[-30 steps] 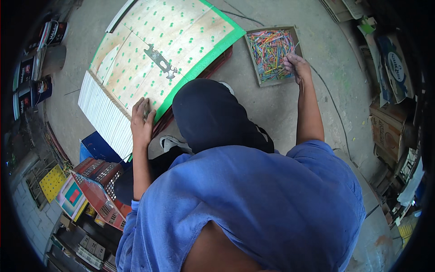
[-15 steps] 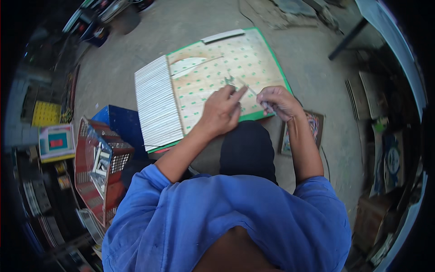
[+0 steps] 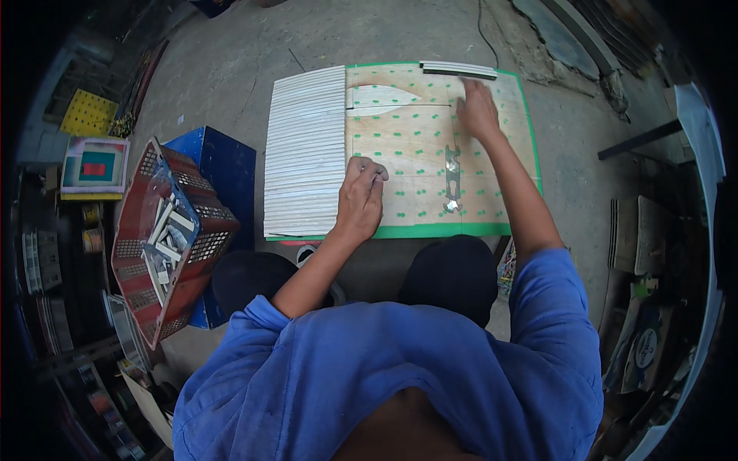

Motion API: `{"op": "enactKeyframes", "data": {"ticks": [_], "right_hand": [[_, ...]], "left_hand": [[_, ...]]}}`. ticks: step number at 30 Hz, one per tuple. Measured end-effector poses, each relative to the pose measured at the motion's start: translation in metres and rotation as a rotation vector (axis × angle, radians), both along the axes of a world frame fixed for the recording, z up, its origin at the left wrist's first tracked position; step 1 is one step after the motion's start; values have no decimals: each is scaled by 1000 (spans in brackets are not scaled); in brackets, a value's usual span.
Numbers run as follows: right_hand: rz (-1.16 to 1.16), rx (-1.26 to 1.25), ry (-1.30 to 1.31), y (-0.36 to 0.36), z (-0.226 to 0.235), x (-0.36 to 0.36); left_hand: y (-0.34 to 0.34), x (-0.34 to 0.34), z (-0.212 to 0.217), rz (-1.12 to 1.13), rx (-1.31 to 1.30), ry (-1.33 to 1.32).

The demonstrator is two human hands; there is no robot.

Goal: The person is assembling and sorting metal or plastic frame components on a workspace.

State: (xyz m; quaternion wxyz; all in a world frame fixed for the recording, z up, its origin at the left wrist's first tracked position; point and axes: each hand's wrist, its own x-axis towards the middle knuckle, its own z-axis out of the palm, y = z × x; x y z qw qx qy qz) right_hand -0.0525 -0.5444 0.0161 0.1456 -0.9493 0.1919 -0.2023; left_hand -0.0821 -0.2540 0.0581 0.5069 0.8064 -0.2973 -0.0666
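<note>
A pale wooden board with green edging and many small green marks lies in front of me. White ribbed strips cover its left part, side by side. My left hand is closed over the board just right of these strips, fingers curled in; whatever they may hold is hidden. Toward the far edge my right hand reaches out with fingers extended, close to a short stack of white and dark strips. Whether it touches the stack, I cannot tell. A flat shiny metal piece with cut-outs lies between my hands.
At my left a red plastic basket holding white offcuts leans by a blue box. A yellow perforated sheet is farther left. A dark bar juts in at the right. My knees are close to the board's near edge.
My hands have moved apart: the right went away to the far edge, the left slightly back and is now curled. The metal piece, partly hidden before, shows fully; the whole view has shifted.
</note>
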Motion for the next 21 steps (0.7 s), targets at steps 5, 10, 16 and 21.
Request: {"op": "enactKeyframes", "data": {"ticks": [5,10,16,21], "right_hand": [[-31,-292,48,-48,-22,54],[37,-129,287,-48,-22,51],[-31,-167,-9,-1,-24,-36],[67,122,236,80,-6,-115]], "left_hand": [[10,17,-3,56,-11,113],[13,24,-10,109,-102,291],[-37,55,-11,65,-164,140],[-118,133,-12,21,-230,44]]}}
